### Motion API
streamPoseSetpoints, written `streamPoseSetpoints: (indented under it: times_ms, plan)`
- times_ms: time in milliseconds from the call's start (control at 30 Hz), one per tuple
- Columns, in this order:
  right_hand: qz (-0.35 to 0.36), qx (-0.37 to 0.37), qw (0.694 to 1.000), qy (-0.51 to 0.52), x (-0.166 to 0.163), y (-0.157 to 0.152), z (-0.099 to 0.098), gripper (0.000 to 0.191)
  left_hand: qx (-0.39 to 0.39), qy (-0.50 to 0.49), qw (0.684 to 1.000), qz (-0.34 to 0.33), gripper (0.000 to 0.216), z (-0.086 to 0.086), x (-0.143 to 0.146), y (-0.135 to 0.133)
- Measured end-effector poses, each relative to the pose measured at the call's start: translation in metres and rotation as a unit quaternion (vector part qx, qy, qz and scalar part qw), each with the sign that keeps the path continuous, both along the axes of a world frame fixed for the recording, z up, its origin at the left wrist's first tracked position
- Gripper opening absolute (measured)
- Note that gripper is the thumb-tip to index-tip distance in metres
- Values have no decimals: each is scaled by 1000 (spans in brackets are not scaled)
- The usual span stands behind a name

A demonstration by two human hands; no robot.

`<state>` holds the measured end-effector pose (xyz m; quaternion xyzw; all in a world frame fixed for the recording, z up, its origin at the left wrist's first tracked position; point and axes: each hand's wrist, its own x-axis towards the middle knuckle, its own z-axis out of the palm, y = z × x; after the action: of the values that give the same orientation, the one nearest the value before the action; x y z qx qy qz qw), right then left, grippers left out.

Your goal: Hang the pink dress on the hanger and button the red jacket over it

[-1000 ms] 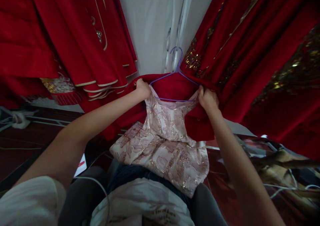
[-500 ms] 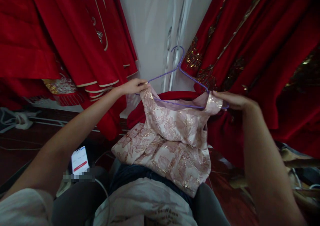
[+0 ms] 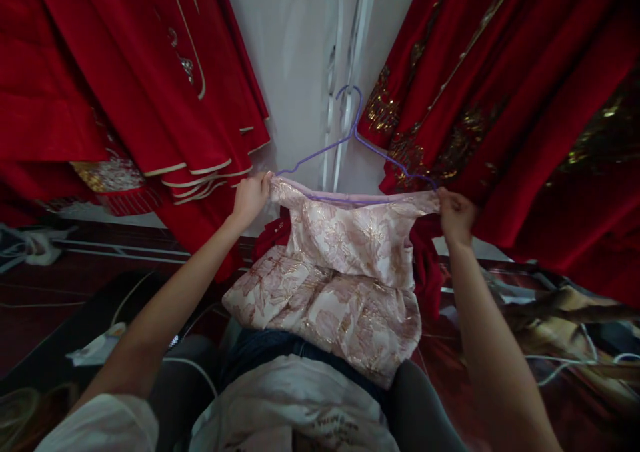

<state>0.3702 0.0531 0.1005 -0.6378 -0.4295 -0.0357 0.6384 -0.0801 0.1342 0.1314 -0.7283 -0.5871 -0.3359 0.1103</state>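
Note:
A pink and gold floral brocade dress (image 3: 345, 239) hangs by its shoulders on a purple hanger (image 3: 356, 115), its lower part folded over my lap. My left hand (image 3: 251, 197) is closed on the dress's left shoulder strap at that end of the hanger. At the opposite end, my right hand (image 3: 456, 213) pinches the other strap, fingers curled in. The top edge of the dress is pulled out nearly straight between both hands. The hanger's hook points up and catches on nothing that I can see.
Red garments (image 3: 200, 105) with pale trim hang at the left, and red garments with gold sequins (image 3: 480, 132) at the right. A white panel (image 3: 290, 59) stands between them. Cables and a white object (image 3: 97, 349) lie at lower left; a cluttered pile (image 3: 565, 319) sits at lower right.
Both hands have pulled the shoulder straps outward, and the neckline has gone from sagging to nearly straight. My left forearm now covers most of the phone seen before.

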Motion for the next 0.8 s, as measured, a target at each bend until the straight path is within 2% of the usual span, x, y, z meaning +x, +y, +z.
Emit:
streamPoseSetpoints:
  times_ms: [67, 133, 167, 233, 300, 333, 433, 500, 567, 633, 733, 800]
  plan:
    - [-38, -45, 998, 12, -1, -13, -18, 42, -53, 21, 998, 23, 48, -14, -3, -7]
    - [-49, -64, 997, -9, -6, -27, -32, 40, -111, 52, 992, 12, 45, -24, -4, -17]
    - [-38, -59, 997, -21, -9, -33, -36, 40, -124, 66, 990, 4, 44, -28, -3, -24]
    - [16, -34, 999, -24, -18, -43, -41, 39, -97, 79, 992, -6, 44, -32, 4, -38]
    - [74, -12, 997, 3, -30, -46, -38, 39, -31, 78, 996, -34, 45, -31, 17, -52]
    - [96, -5, 995, 17, -37, -46, -34, 38, -1, 79, 994, -70, 45, -29, 26, -58]
    - [149, -3, 989, 20, -60, -42, -16, 37, 58, 98, 964, -239, 40, -18, 62, -61]
    - [169, -2, 986, 12, -74, -41, -6, 36, 79, 104, 940, -317, 37, -11, 87, -53]
    - [175, 3, 984, 8, -83, -41, -1, 36, 82, 107, 930, -341, 36, -10, 108, -39]
    - [169, 9, 986, 11, -86, -41, -2, 35, 65, 120, 927, -349, 34, -15, 123, -27]
    - [168, 43, 983, 51, -79, -38, -12, 32, 41, 136, 927, -347, 32, -35, 131, -22]
    - [166, 94, 976, 108, -69, -34, -21, 28, 44, 122, 936, -327, 32, -48, 129, -31]
